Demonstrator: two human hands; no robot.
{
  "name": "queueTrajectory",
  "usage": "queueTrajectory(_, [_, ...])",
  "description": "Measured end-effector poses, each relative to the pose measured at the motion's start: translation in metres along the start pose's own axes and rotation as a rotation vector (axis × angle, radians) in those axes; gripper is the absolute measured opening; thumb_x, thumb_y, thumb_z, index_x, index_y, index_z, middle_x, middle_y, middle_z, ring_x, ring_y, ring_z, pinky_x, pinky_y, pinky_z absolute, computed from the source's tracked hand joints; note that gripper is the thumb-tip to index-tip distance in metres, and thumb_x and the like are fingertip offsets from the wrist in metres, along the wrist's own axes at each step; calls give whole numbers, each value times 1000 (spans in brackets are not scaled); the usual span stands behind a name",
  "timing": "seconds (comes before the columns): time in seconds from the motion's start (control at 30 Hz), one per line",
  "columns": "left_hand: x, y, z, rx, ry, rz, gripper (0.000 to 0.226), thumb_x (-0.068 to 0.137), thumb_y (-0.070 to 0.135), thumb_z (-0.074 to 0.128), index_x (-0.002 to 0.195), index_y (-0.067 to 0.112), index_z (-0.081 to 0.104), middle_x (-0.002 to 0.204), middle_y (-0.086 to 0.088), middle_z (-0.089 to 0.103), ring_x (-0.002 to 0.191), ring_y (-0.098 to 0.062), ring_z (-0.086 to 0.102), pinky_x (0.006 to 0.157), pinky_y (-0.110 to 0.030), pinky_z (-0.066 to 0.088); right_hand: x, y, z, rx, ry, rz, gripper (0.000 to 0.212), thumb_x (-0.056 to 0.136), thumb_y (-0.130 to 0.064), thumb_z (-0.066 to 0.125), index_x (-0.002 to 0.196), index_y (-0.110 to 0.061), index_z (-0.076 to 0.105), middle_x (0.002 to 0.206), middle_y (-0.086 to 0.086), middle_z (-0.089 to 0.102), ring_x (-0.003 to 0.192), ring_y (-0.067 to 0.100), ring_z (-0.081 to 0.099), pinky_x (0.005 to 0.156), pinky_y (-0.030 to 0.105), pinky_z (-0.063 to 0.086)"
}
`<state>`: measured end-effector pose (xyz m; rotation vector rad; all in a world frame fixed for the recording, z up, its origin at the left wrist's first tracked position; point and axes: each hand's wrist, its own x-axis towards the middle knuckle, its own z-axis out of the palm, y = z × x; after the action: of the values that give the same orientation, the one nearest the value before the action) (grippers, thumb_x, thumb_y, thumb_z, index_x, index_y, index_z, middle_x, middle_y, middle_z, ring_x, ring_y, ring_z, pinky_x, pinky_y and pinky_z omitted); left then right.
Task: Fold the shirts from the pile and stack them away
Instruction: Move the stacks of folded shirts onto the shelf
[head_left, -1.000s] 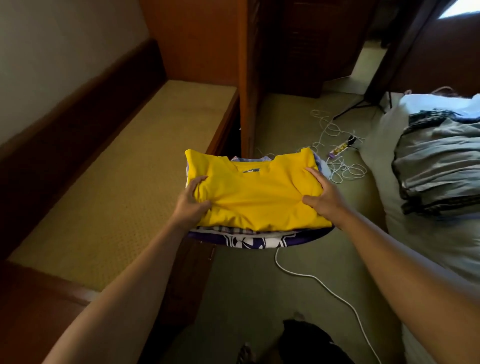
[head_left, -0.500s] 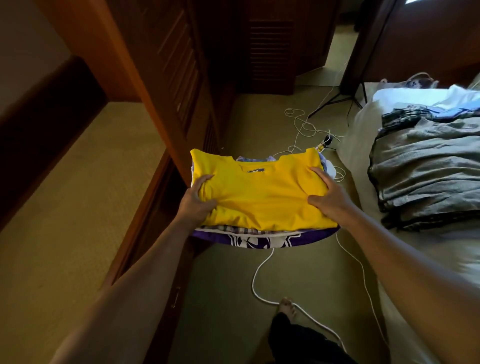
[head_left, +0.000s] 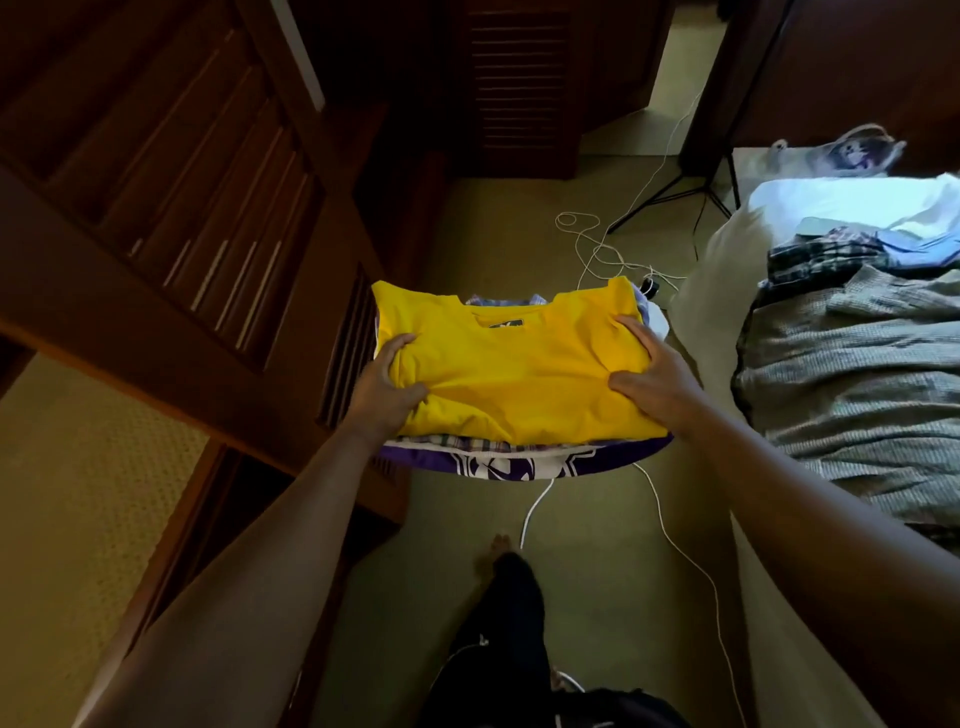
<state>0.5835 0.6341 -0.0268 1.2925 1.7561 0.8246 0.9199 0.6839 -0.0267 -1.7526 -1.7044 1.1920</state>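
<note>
I carry a stack of folded shirts (head_left: 519, 447) in the air above the carpet, in the middle of the view. A yellow shirt (head_left: 514, 379) lies on top, with plaid layers under it and a purple and white one at the bottom. My left hand (head_left: 382, 387) grips the stack's left edge, thumb on the yellow cloth. My right hand (head_left: 654, 376) clamps the right edge the same way. A pile of unfolded grey and plaid clothes (head_left: 852, 364) lies on the bed at the right.
A dark wooden louvred door (head_left: 171, 208) stands open at the left, close to the stack. Beyond it lies a tan woven ledge (head_left: 78, 519). White cables (head_left: 613, 249) trail over the carpet. A tripod leg (head_left: 670, 195) stands at the back. My foot and dark trouser leg (head_left: 506, 597) are below.
My view has swung right and downward: the tan ledge slid out to the left, the louvred door now fills the left side. The stack stays gripped in both hands.
</note>
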Motion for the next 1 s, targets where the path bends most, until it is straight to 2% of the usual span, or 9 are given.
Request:
queueTrajectory(0.13, [72,1,15,-17,-3,-31,66,85,9,65,138,38,39,146,-7,34,123,-31,45,97,-48,47,78,2,-11,-33,-6,-20,78,85,-17,67,147,-39,26,151,9,28,127,33,39,92,38,38])
queueTrajectory(0.27, [150,15,28,-61,30,-59,66,85,-1,62,139,28,40,146,-7,31,124,-24,39,91,-34,40,163,-4,-21,-35,-29,-7,78,86,-18,66,148,-39,25,151,10,29,126,33,40,91,38,39])
queueTrajectory(0.43, [239,31,31,-70,44,-81,65,83,-4,63,138,25,43,143,-8,35,123,-24,40,92,-32,39,261,-15,-38,-35,-45,-7,77,85,-16,66,147,-37,26,151,10,31,127,33,40,90,36,36])
queueTrajectory(0.57, [304,51,37,-106,64,-118,66,84,-5,62,139,25,42,131,-2,40,114,-20,45,88,-32,43,339,-23,-58,-57,-79,-7,80,83,-20,68,147,-41,26,150,10,33,126,35,42,96,44,40])
queueTrajectory(0.73, [385,76,49,-145,130,-155,66,83,-6,62,137,26,44,127,1,41,109,-19,47,86,-33,45,441,-41,-85,-55,-127,-70,79,84,-14,67,149,-35,26,147,14,36,122,33,44,88,36,38])
queueTrajectory(0.87, [445,99,52,-186,229,-177,66,82,-7,62,137,27,45,118,1,45,87,-4,51,74,-28,48,528,-66,-108,-78,-192,-159,79,86,-12,67,150,-31,25,149,14,35,124,35,44,91,35,39])
queueTrajectory(1.0, [488,112,50,-235,302,-206,66,82,-5,62,134,33,46,113,2,50,82,-16,56,70,-39,52,600,-94,-120,-94,-291,-247,81,84,-12,70,150,-26,26,151,14,32,129,35,41,98,39,37])
